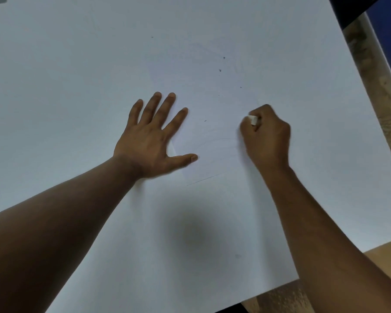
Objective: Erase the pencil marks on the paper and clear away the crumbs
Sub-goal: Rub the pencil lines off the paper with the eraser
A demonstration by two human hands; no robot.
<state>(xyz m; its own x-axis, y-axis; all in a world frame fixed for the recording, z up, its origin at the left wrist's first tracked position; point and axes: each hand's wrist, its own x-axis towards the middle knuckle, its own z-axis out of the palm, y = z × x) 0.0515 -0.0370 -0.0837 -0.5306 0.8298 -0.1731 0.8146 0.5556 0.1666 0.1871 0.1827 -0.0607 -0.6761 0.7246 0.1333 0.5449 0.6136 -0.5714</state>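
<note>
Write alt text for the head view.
Right hand grips a white eraser on a white paper; left hand presses flat on it. Dark crumbs dot the paper beyond the hands.

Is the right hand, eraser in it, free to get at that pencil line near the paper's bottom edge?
Probably yes. The pencil line lies bare, just toward the person from the right hand and its eraser; the left hand rests flat beside it, not over it.

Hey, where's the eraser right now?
In the head view, the white eraser is pinched in the right hand, right of centre on the paper, across from the flat left hand.
</note>
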